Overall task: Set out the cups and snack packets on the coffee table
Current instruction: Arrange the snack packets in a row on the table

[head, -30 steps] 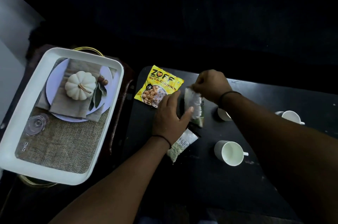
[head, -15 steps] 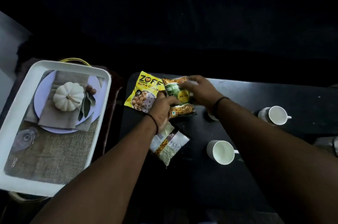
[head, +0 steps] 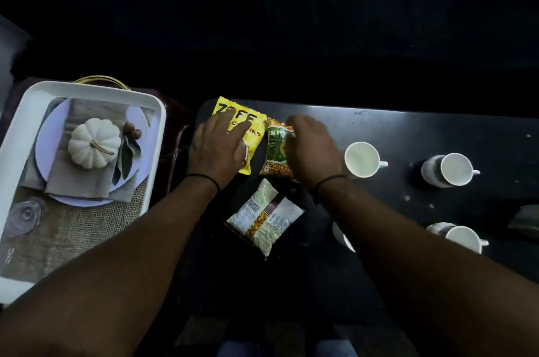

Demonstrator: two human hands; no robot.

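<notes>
your left hand (head: 217,149) is lying flat, fingers spread wide, pressing on the yellow packet (head: 246,135) at the far left end of the black coffee table (head: 408,129). your right hand (head: 310,149) is resting on the green packet (head: 277,149) just beside it; whether its fingers are gripping the packet i cannot tell. a third, pale packet (head: 264,216) is lying nearer you. four white cups are sitting to the right: one (head: 361,159) near your right wrist, one (head: 449,170) farther right, one (head: 463,238) closer to you, and one (head: 342,235) mostly hidden under your right forearm.

Dim room — black coffee table (head: 437,129), dark beyond; pale wall (head: 8,44) at left.
</notes>
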